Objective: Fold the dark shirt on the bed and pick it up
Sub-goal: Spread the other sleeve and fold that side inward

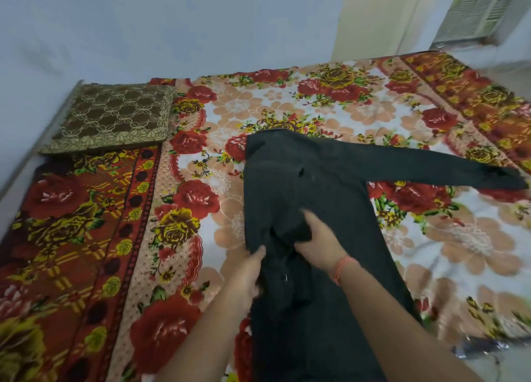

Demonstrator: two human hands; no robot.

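Note:
The dark shirt (310, 180) lies lengthwise on the bed's floral sheet (275, 106), its left side folded inward. One long sleeve stretches out flat to the right, its cuff near the bed's right edge. My left hand (247, 275) pinches the shirt's left edge near the middle. My right hand (319, 238), with an orange thread on its wrist, grips a bunched fold of the cloth just beside it. The lower part of the shirt runs under my forearms toward me.
A brown patterned cushion (115, 117) lies at the bed's far left corner against the pale wall. A window cooler (477, 11) sits in the top right. A small dark object (477, 350) lies at the bed's near right edge.

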